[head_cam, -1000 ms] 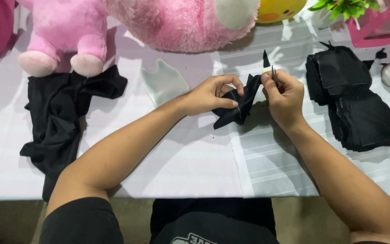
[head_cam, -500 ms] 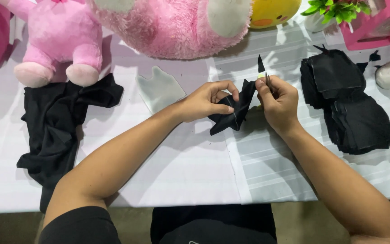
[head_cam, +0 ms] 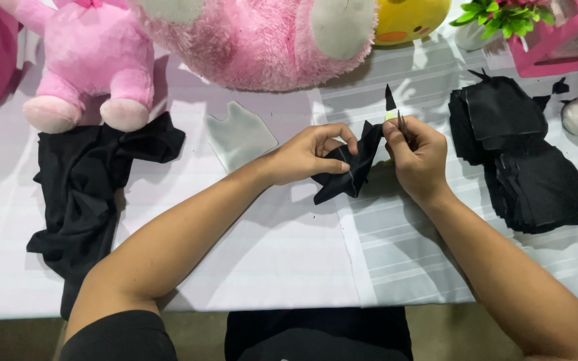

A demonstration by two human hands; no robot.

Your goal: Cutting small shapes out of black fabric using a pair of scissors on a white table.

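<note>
Centre frame: left hand pinches black fabric piece; right hand fingers clamped on scissors at its upper edge. Cut stack at right; uncut cloth left remains.

two hands were over the table: a left hand and a right hand. one small black fabric piece sat between them. two pink plush toys lay at the far edge, beside one yellow plush toy. there were two stacks of black cut pieces, one loose black cloth, one pale template and one potted plant.
</note>
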